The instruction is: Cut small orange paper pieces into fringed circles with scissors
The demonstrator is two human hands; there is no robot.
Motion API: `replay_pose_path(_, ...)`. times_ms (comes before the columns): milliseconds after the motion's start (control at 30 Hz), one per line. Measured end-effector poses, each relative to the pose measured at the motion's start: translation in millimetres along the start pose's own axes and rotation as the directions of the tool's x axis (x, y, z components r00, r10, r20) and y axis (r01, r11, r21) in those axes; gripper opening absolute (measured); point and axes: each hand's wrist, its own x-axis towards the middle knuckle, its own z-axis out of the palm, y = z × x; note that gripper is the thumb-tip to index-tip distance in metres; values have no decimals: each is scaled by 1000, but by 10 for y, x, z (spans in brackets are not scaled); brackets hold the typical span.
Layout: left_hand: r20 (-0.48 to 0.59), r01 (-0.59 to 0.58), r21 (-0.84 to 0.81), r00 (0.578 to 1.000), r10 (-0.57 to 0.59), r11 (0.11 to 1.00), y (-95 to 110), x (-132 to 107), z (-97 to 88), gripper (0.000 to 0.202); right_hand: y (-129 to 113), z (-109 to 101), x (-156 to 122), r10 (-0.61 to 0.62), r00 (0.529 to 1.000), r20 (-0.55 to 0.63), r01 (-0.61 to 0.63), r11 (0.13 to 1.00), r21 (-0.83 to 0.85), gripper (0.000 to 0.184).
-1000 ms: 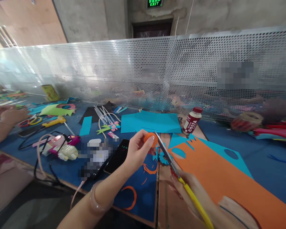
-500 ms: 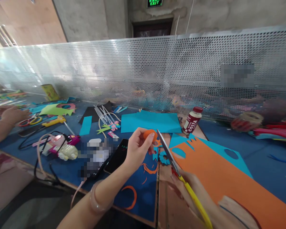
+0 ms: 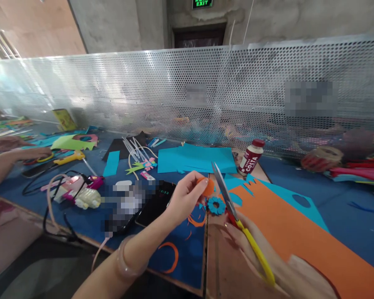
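Note:
Between the thumb and fingers of my left hand is a small rounded orange paper piece. My right hand grips yellow-and-red-handled scissors, their blades pointing up and away, just right of the orange piece and apart from it. A blue paper flower with a hole in its middle lies below the blades. Curved orange offcuts are on the blue tabletop beneath my left forearm. A large orange sheet with a notched, cut-out end spreads under and beyond my right hand.
Blue sheets lie ahead, with a red-capped bottle to their right. Two phones, one a black phone, rest left of my arm. A yellow glue gun sits near another person's hands. A perforated metal screen bounds the far edge.
My left hand has shifted slightly right with the orange piece, now turned more face-on. The scissors have moved slightly right, and the blue flower shows more fully. The other person's hands moved.

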Motion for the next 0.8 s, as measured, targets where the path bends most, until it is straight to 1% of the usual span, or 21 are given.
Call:
replay_pose_path(100,-15,-14,-6,1000,14,1000,-6,-12,6,24,-17,30,-25,47,999,19,-47,999,21,39)
replay_pose_path(167,-29,-28,4,999,29,1000,-12,-20,10,25,2,43,-42,56,998,30,-56,998,4,40)
replay_pose_path(400,-94,-76,19,992,78,997,-9,-42,5,27,80,10,-26,2,991,134,17,989,-147,40)
replay_pose_path(633,-110,-97,29,989,100,995,12,-46,13,26,-41,21,-52,-37,991,130,66,973,-220,38)
replay_pose_path(800,-136,-103,34,985,107,994,18,-55,19,27,-115,19,-78,-50,988,144,86,963,-255,29)
